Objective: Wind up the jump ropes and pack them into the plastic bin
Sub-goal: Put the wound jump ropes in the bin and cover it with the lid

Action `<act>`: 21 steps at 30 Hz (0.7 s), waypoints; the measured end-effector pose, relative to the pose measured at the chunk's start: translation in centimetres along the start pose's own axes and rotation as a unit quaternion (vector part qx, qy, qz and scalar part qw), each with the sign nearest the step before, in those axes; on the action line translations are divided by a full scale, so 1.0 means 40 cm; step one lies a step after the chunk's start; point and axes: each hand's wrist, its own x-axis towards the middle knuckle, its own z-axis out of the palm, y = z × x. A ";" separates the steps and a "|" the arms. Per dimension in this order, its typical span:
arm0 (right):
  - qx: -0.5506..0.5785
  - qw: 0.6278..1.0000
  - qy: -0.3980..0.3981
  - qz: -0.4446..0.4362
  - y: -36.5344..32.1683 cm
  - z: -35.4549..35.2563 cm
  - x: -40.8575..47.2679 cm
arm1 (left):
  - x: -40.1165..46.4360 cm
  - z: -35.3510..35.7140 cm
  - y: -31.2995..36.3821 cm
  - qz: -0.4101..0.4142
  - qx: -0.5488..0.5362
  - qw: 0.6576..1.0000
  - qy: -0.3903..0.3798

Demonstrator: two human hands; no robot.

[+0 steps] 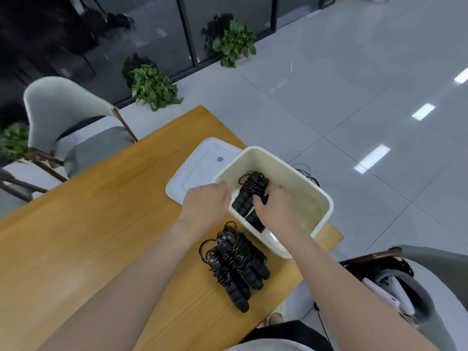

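A wooden table [106, 219] runs across the view, with a grey chair [68, 120] at its far left side and potted plants [152, 84] on the tiled floor beyond. A cream plastic bin [311, 196] stands at the table's right edge, and its white lid [200, 163] lies flat just behind it, partly under the bin. Two wound jump ropes [235, 264] with black handles lie side by side on the table, just in front of the bin. A third wound rope [249, 196] sits inside the bin, against its left wall. The right hand [276, 209] reaches into the bin, its grip curled round that rope's handles. The left hand [206, 203] rests on the bin's left rim; whether its grip is curled over the rim cannot be told.
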 end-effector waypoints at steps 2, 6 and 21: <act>0.031 0.988 0.054 -0.140 -0.046 -0.016 -0.067 | -0.112 0.008 -0.063 -0.116 -0.090 0.987 0.061; -0.006 0.945 0.014 -0.327 -0.070 0.025 -0.197 | -0.301 0.125 -0.145 -0.308 -0.243 0.920 -0.016; -0.188 0.965 -0.113 -0.141 0.023 0.216 -0.238 | -0.388 0.239 0.047 -0.344 -0.583 0.706 -0.208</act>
